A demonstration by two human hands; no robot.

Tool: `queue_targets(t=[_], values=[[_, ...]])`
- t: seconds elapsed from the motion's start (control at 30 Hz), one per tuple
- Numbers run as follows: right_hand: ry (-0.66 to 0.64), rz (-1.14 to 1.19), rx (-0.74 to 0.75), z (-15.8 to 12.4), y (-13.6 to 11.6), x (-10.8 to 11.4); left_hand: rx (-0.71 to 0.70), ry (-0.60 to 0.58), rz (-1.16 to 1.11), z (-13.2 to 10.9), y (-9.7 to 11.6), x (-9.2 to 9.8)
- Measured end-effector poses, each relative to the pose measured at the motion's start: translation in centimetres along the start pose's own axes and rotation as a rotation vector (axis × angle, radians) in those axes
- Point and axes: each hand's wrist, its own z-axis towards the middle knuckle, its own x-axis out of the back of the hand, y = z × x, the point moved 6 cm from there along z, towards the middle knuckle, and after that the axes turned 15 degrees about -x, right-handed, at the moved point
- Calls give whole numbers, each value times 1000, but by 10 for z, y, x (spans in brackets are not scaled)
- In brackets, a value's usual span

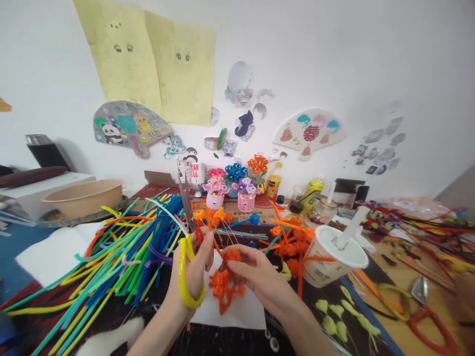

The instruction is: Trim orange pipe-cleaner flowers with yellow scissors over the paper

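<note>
My left hand (198, 262) is closed around a pair of scissors (187, 207); the blades point up and the yellow handle loops round the hand. Its fingertips are near an orange pipe cleaner strand, but I cannot tell whether they grip it. Between its thumb and fingers, my right hand (252, 269) pinches an orange pipe cleaner flower (232, 256). Beneath the hands, more orange pipe cleaner pieces (222, 289) show over a white sheet (237, 316).
A heap of coloured pipe cleaners (129, 257) spreads at the left. On the right stand a lidded cup (315, 262) with a straw and more orange flowers (293, 240). Potted pipe cleaner flowers (235, 173) line the back. Other scissors (432, 326) lie at the far right.
</note>
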Motion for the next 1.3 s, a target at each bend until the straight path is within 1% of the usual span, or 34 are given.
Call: queue_targets(t=[0.13,0.27,0.33,0.4,0.47,0.53,0.63,0.77,0.87,1.03,1.2,1.3], values=[[-98,20,31,-5,-5,-6,-18,63,-46,1,1,6],[-170,36,77,-5,-5,-8,47,94,-209,2,1,7],[-179,38,73,-2,-2,-7,104,68,-275,1,-1,4],[-167,38,38,1,2,-5,119,26,-298,0,-2,2],[-163,45,-12,2,6,-4,91,-8,-278,0,-2,1],[-186,47,-51,2,8,-5,55,-30,-236,-1,-3,1],[-224,35,-86,2,11,-7,37,-62,-183,-5,-6,1],[-228,5,-146,3,18,-6,-5,-132,-126,-9,-6,0],[-222,32,-160,4,19,-5,-12,-138,-112,-10,-5,0],[-176,89,-138,3,16,-3,-17,-145,-85,-8,-4,0],[-13,-91,-54,0,8,3,-49,-129,5,-6,0,3],[15,-175,-1,0,2,4,-24,-119,5,-6,-1,2]])
